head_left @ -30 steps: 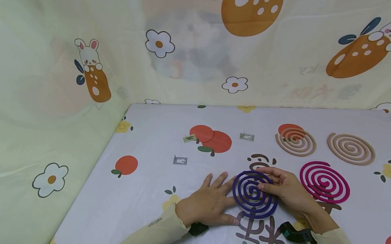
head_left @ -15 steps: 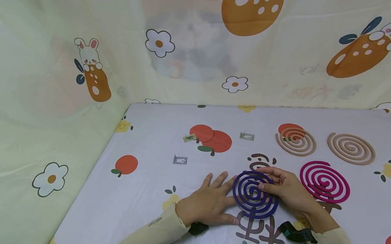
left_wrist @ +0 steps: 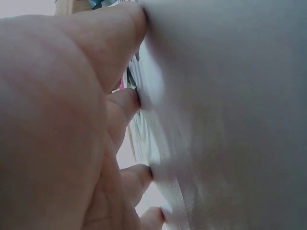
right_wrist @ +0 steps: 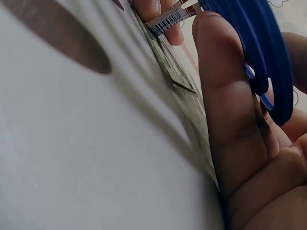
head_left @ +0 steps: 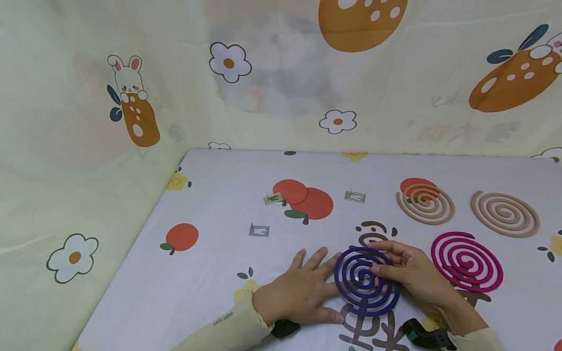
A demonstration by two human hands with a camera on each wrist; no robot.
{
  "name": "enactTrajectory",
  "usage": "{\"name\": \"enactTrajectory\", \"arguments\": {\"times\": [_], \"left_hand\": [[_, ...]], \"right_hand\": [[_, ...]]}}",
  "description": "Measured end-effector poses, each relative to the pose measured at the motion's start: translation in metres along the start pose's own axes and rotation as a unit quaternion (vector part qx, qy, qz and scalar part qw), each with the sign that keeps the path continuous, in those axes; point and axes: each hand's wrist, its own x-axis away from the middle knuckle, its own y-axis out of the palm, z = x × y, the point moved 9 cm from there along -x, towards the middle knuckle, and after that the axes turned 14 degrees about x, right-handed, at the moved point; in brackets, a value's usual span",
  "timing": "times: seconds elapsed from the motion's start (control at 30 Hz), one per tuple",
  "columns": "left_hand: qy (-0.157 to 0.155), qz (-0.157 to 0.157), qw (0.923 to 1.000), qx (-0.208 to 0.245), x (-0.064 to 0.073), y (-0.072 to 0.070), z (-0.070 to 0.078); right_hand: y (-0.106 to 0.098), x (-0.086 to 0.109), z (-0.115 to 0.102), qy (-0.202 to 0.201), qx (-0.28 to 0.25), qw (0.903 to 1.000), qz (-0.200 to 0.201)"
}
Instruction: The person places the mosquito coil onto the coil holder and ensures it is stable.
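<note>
Blue coil [head_left: 361, 274] pinched in R hand [head_left: 415, 272], metal piece [right_wrist: 174, 77] prob. beneath; L hand [head_left: 299, 294] splayed on tbl [head_left: 199, 277].

On the worktop [head_left: 131, 305], left fingers [head_left: 315, 259] are laid left of the held coil [head_left: 363, 276], with a second coil [head_left: 468, 264] placed right, before two farther coils [head_left: 504, 212].

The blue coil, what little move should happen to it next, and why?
Maybe ease the blue coil down a little: the right hand holds it raised above the white cloth, and a barcoded strip sticks up toward it.
</note>
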Motion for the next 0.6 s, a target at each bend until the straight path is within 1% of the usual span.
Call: {"name": "enactTrajectory", "arguments": {"times": [0.6], "left_hand": [[-0.001, 0.0, 1.0, -0.001, 0.0, -0.0001, 0.0002]], "right_hand": [[0.0009, -0.0011, -0.0007, -0.003, 0.005, 1.0, 0.0]]}}
